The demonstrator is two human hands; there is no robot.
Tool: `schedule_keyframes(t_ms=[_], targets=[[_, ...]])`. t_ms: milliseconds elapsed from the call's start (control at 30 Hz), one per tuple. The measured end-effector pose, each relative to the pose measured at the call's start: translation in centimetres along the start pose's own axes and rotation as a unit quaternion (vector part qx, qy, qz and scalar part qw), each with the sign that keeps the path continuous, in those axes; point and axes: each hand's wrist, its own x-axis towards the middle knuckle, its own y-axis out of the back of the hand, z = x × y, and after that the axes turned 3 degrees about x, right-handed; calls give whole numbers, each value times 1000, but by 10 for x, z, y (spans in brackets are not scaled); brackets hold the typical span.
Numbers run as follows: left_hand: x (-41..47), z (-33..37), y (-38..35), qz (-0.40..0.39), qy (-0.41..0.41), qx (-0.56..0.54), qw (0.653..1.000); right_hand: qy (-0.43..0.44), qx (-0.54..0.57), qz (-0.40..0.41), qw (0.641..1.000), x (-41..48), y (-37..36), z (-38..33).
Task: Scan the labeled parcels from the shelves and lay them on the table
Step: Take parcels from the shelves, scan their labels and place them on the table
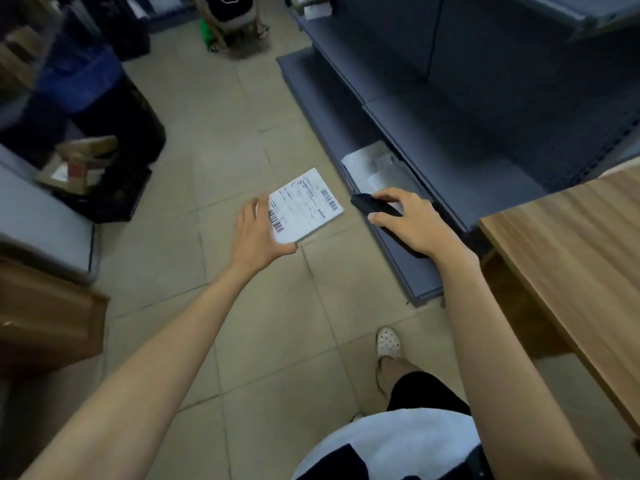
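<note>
- Parcel is lying flat, label up, over the floor; my left hand is holding its left edge.
- I'm gripping the scanner in my right hand, its tip just right of the parcel.
- I'm judging the table as lying farther right, nearer my right arm.

Stretches both bare forearms forward and down, left of the tabletop. Cradles the labeled parcel in the left hand, farther from the tabletop, thumb pinching its near corner. Grips the black scanner with the right hand, palm down, nearer the tabletop.
</note>
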Motion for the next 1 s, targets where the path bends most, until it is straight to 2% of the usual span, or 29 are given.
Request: schedule_keyframes(t_ms=[133, 333, 500, 767, 1000], targets=[[52, -31, 0, 4, 42, -33, 999, 7, -6, -26, 1000, 71, -20, -8], [187, -45, 13, 6, 88, -64, 994, 23, 28, -39, 999, 218, -9, -38], [323, -37, 30, 19, 71, -38, 997, 55, 38, -20, 998, 339, 18, -67], [469, -50, 30, 43, 13, 8, 999, 30, 19, 6, 999, 471, 20, -86], [606, -98, 33, 41, -13, -26, 999, 36, 3, 32, 999, 604, -2, -129]])
